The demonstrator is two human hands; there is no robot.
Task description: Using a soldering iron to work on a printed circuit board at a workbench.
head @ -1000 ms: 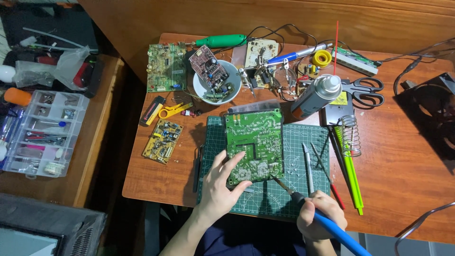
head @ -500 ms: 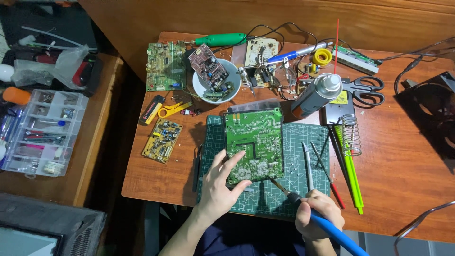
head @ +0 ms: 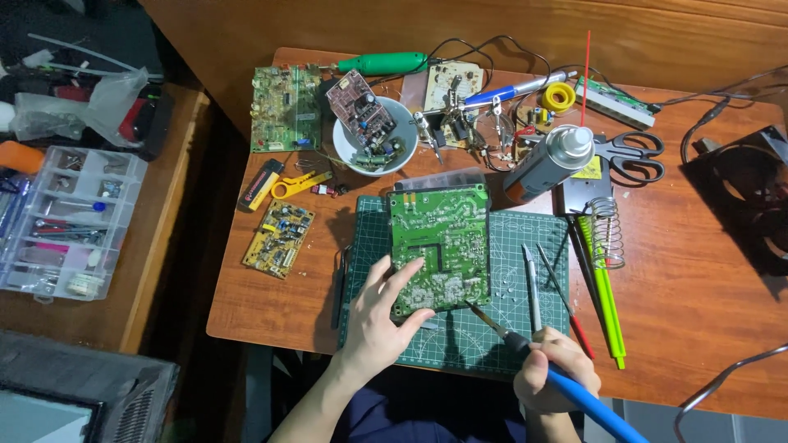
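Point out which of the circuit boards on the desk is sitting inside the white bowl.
The small reddish-brown board propped tilted in the white bowl. The other boards lie flat: a green one and a yellow one on the desk, a large green one on the cutting mat.

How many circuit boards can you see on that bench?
5, maybe more hidden in the clutter: a green board under the left hand, a yellow board left of it, a green one top left, one in the bowl, a beige one behind.
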